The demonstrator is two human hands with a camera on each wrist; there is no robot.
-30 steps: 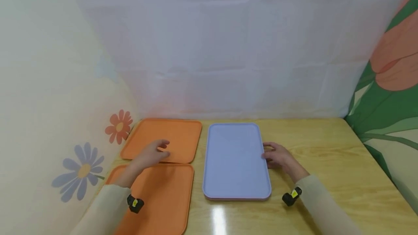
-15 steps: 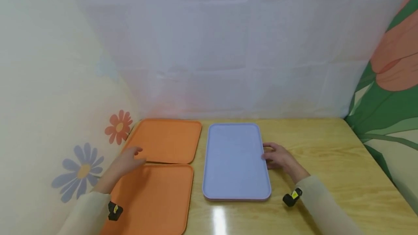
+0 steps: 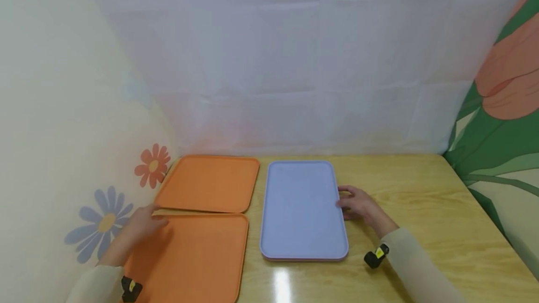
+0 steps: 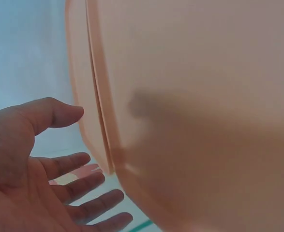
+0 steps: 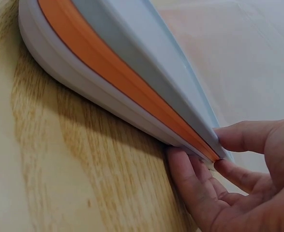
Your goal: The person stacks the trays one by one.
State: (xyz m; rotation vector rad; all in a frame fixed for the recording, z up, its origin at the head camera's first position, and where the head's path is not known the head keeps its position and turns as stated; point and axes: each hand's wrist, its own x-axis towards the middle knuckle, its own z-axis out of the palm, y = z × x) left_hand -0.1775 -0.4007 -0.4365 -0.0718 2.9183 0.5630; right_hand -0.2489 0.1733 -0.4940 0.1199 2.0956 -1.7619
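Observation:
A stack of trays lies on the table with a light blue tray (image 3: pixel 303 209) on top. Its side in the right wrist view shows an orange tray (image 5: pixel 93 46) beneath that, and pale rims at the bottom. My right hand (image 3: pixel 358 204) grips the stack's right edge, thumb at the top rim and fingers at the lower edges. My left hand (image 3: pixel 141 224) hovers with fingers spread at the left corner of the near orange tray (image 3: pixel 198 256). It holds nothing in the left wrist view. Behind that tray lies another orange tray (image 3: pixel 210 183).
The wooden table (image 3: pixel 425 219) extends to the right of the stack. A white sheet (image 3: pixel 294 60) hangs along the back edge. Flower-patterned walls (image 3: pixel 105 223) stand on both sides, the left one close to my left hand.
My left hand has moved left and toward me, from over the far orange tray to the near one's left corner. My right hand and the stack have stayed in place.

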